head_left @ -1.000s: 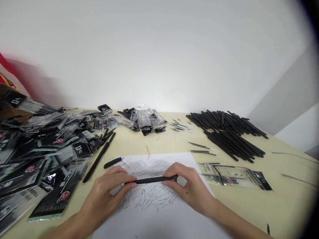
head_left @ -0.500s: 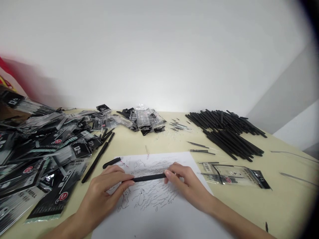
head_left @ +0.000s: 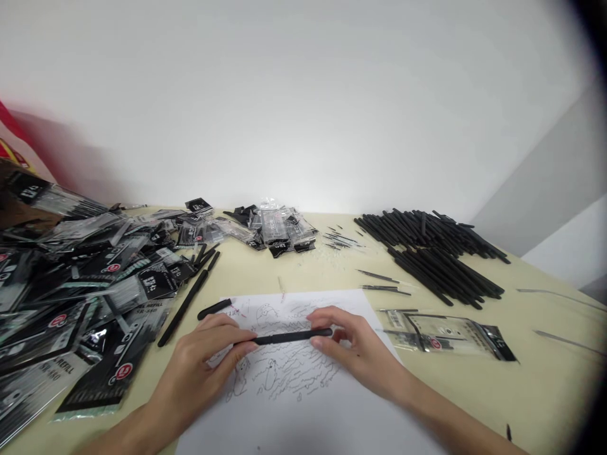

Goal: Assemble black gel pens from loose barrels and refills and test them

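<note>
The counter point(head_left: 474, 404) is cut off by the lower edge, and its right end is lost in dark blur; along its left side a heap of refill packets point(head_left: 104, 284) is spread, partly out of view, with many packets hidden under others; thin refills are seen through the clear film, though their number cannot be made out. A red bag point(head_left: 14, 129) is cropped at the left edge, its contents not shown. A sheet of paper point(head_left: 303, 423) covered with scribbles is partly hidden by the hands; black rods point(head_left: 441, 265) are laid side by side at the right, the rear ones overlapped. The pen point(head_left: 289, 337) is held above the paper, between the left hand point(head_left: 208, 360) and the right hand point(head_left: 355, 347); its left end is hidden by the left grip, which is clamped on it; its right end is exposed between the right thumb and forefinger, and whether the right grip is closed on it cannot be told. Farther back, a smaller heap of packets point(head_left: 275, 227) is seen; near the right hand a clear packet point(head_left: 450, 335) is laid flat, its dark, slender contents hard to identify. A black cap point(head_left: 214, 309) is placed just beyond the left hand; loose refills point(head_left: 342, 240) are scattered near the rods, too small to count.
</note>
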{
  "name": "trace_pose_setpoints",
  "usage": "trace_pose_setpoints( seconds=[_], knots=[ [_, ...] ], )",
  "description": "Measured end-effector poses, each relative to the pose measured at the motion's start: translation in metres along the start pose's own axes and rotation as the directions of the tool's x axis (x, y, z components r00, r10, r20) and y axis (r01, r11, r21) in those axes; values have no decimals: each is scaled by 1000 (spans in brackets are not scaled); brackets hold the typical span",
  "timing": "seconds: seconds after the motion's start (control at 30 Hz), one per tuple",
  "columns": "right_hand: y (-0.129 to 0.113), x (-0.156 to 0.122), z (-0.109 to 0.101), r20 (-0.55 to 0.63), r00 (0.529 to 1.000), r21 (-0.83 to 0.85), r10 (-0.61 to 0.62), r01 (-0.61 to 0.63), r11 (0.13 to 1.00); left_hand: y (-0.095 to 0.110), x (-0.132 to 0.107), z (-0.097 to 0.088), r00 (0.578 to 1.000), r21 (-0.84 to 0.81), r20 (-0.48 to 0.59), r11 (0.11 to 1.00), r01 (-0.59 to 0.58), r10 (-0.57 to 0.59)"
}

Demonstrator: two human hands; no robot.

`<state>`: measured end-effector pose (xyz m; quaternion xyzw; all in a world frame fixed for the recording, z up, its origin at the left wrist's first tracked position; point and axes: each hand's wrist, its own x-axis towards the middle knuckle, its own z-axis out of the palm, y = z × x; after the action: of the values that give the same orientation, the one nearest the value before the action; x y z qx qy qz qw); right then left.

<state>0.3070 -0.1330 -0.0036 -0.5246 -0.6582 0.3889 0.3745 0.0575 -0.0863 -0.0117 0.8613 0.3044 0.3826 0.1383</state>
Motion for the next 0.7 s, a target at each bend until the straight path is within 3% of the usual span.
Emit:
trace_pose_setpoints(
  seconds=[0.13,0.23,0.47,0.7],
  knots=[
    [0,0,2,81,995,-33,61,-58,998,1,2,0,1000,7,-7,1000,-16,16],
    [0,-1,3,43,998,-65,51,-48,997,1,2,0,1000,5,2,1000,-7,7],
    [1,-3,4,-14,998,-53,-62,61,997,-2,-1,1,994,-12,52,995,101,-100],
    [2,-6,4,15,982,31,-189,189,982,1,0,-1,974,-63,118,977,203,-195]
  ],
)
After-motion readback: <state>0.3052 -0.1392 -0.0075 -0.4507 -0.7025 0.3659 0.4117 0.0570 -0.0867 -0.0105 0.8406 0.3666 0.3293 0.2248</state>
